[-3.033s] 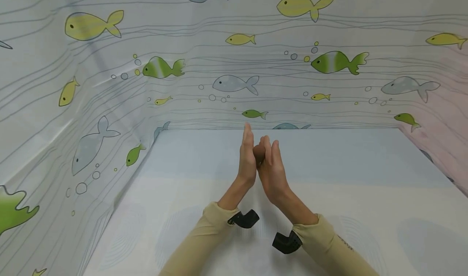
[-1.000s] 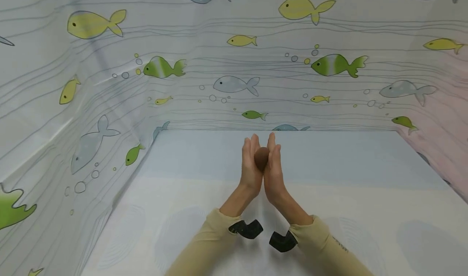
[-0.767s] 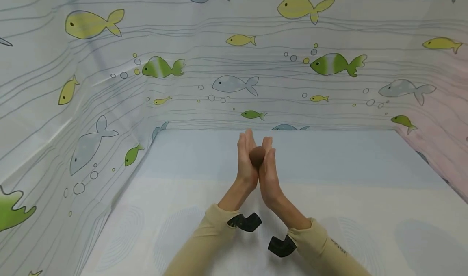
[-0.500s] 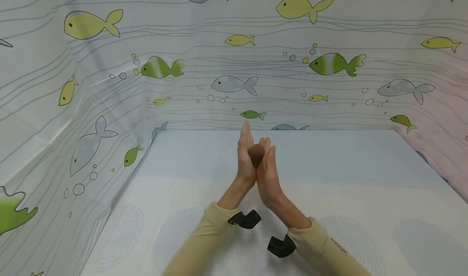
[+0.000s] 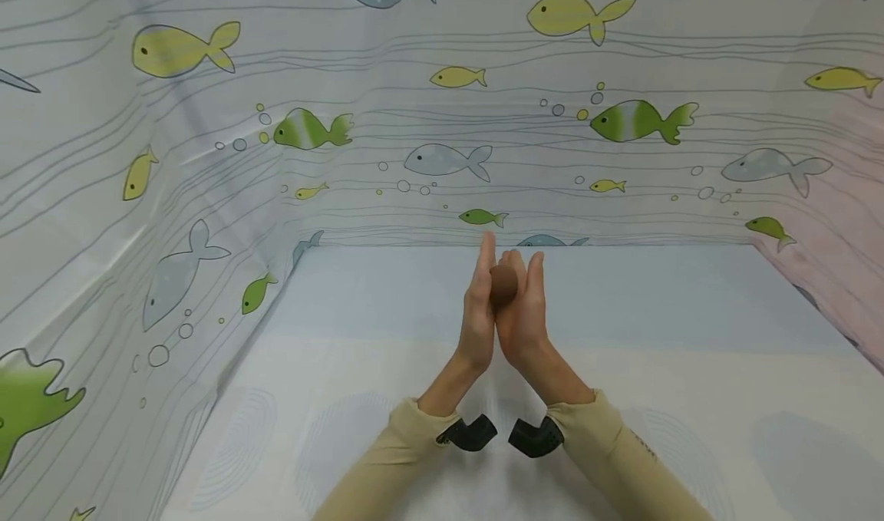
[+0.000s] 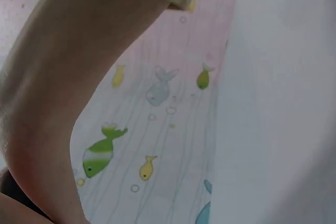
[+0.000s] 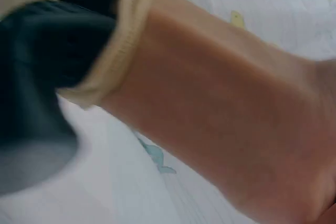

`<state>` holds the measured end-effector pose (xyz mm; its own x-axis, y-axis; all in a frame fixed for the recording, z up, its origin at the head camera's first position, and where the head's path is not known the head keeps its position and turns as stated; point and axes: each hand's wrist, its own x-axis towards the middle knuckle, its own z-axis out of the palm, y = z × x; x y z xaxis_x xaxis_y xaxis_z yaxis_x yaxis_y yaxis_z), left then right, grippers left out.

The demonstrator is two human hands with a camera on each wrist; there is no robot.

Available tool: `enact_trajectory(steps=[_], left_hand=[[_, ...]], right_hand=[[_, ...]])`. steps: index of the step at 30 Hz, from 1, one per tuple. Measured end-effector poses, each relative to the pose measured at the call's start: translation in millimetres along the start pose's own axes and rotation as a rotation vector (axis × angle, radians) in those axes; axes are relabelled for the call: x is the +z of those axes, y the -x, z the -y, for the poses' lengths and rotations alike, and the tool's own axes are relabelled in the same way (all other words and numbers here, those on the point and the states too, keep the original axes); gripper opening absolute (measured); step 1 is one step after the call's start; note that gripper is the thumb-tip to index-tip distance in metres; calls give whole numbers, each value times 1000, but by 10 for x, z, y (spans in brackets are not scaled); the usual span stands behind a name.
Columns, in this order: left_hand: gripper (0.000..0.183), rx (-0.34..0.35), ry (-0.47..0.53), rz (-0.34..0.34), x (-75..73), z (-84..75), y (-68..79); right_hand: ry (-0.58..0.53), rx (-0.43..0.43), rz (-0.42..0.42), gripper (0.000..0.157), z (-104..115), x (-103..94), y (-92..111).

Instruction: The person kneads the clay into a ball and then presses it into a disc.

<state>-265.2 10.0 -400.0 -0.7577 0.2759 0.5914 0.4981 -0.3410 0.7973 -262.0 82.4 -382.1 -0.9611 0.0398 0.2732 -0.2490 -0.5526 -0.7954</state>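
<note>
A smooth brown ball (image 5: 504,285) sits between my two palms in the head view, its near side showing in the gap. My left hand (image 5: 478,314) lies flat against its left side, fingers straight and pointing up and away. On the other side my right hand (image 5: 526,310) presses from the right with fingers extended, its palm turned partly towards the camera. Both hands come close together at the heels, raised in front of the table's far edge. The wrist views hold mostly a bare forearm (image 6: 63,77) and another forearm (image 7: 220,103); the ball is not distinguishable there.
The white and pale blue table (image 5: 345,291) spreads beneath the arms. A fish-patterned curtain (image 5: 387,107) stands behind and along the left side, turning pinkish at right. Black curved camera mounts (image 5: 471,433) stick out from both beige sleeves (image 5: 400,444), close to each other.
Both palms have slid back and forth against each other round the ball. Since half a second ago the hands have shifted right, and the right hand has moved forward relative to the left.
</note>
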Motion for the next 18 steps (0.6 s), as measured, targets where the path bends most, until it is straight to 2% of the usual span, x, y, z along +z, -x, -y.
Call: enact_trajectory(steps=[6,7,10,12,15,18], left_hand=[[80,-40,-72,29,91,2,127],[80,-51,-78,32,108,7,148],[79,-91,-75,38,144,36,198],[78,-110,-65,33,155,55,215],[75,-145,3,15,147,85,218],[75,-207,120,-8,120,93,196]], right_hand=[[-108,-25,-83,53,36,-58,-111],[-95,-16,-96,49,46,-75,-123],[-30,9,-137,66,62,-124,-159],[28,17,-148,69,51,-151,-168],[86,-12,-154,71,-7,-173,-161],[140,-55,-131,71,-97,-174,-119]])
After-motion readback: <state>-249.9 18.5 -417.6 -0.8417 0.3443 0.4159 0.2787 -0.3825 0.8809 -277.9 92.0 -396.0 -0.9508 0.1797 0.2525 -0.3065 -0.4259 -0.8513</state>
